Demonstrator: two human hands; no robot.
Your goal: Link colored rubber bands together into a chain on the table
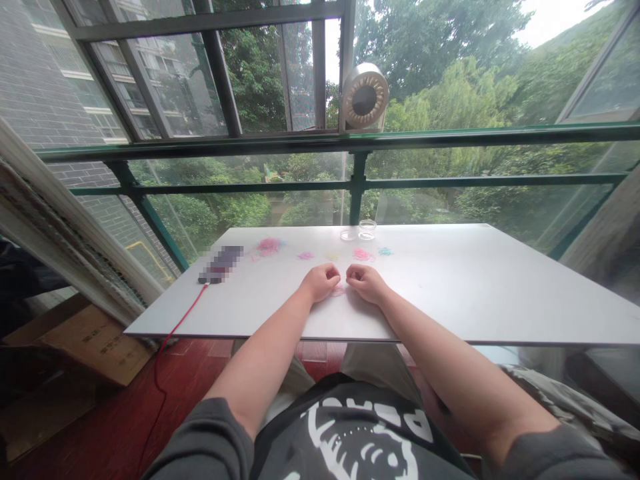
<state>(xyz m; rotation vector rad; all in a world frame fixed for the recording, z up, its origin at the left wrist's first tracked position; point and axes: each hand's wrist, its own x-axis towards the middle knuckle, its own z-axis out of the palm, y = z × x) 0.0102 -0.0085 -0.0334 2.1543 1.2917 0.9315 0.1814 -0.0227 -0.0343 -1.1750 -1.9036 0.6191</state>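
Note:
My left hand and my right hand rest close together near the middle of the white table, a small gap between them. Fingers are curled in on both; what they pinch, if anything, is too small to make out. Thin pink bands or strands lie on the tabletop between and just below the hands. Beyond them sit little heaps of similar stuff: a purple-pink heap, a pale yellow heap, a red-pink heap and a teal heap.
A larger pink heap lies at the back left. Two clear round dishes stand at the far edge. A blurred-out dark device with a red cable lies left. Behind runs a green railing; a round fan is fixed above it.

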